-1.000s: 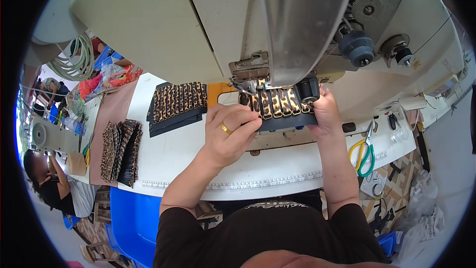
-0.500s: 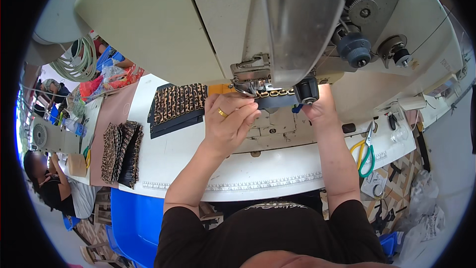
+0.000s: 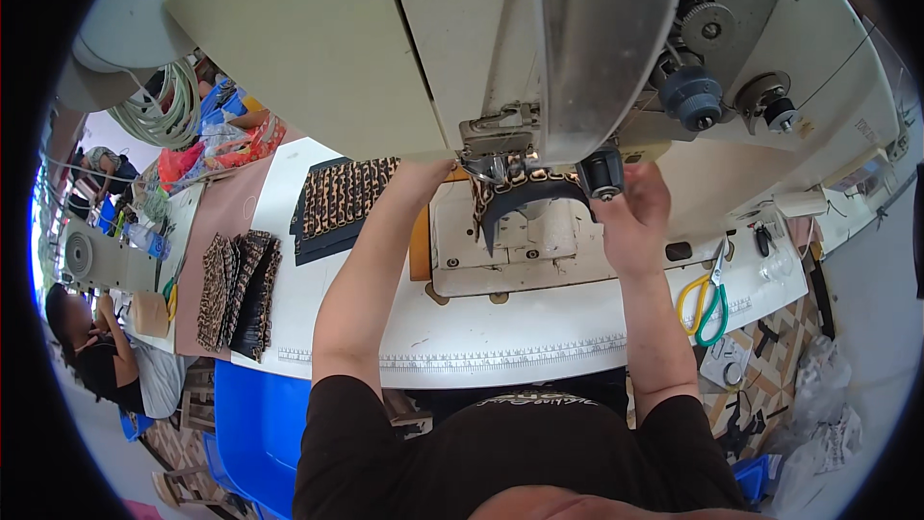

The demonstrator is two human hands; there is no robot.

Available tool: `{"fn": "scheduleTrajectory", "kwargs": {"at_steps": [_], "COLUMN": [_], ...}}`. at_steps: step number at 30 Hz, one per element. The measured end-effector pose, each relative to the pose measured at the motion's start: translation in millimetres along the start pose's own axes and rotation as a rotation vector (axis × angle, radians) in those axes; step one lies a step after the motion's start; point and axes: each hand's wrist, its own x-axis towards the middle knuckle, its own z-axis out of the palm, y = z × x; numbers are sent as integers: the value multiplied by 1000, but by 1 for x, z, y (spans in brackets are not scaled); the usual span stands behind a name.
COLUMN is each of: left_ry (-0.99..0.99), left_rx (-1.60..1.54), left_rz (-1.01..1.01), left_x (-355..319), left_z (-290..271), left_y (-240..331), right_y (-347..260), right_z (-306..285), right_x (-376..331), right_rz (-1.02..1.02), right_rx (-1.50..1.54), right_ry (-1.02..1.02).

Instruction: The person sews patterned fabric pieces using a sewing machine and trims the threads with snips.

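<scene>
A dark strip with leopard print and a row of gold-coloured rings (image 3: 539,191) lies bent in an arch under the sewing machine's presser foot (image 3: 489,166). Its left end hangs down over the metal bed. My right hand (image 3: 635,221) is closed at the strip's right end, beside the black part of the machine, its fingers curled. My left hand (image 3: 433,173) reaches up behind the machine head, left of the presser foot. Its fingers are hidden there, so their hold does not show.
Left of the machine lie a stack of leopard-print pieces with rings (image 3: 346,195) and a folded leopard-print bundle (image 3: 236,294). Scissors with yellow and green handles (image 3: 710,300) rest at the right. A blue bin (image 3: 252,424) stands below the table edge. Another person (image 3: 106,356) sits far left.
My left hand has gone from in front of the presser foot to behind the machine head. The strip, straight before, now arches with its left end toward me. My right hand has shifted slightly.
</scene>
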Motion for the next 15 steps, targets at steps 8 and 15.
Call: {"fn": "scheduleTrajectory", "kwargs": {"at_steps": [8, 15], "left_ry": [556, 616], "left_rx": [-608, -555], "left_rz": [195, 179], "left_x": [-76, -90], "left_z": [6, 13], "left_y": [4, 7], "right_y": [7, 11], "right_z": [12, 15], "right_x": [-10, -5], "right_rz": [-164, -341], "right_rx": [-607, -872], "right_ry": [-342, -345]}}
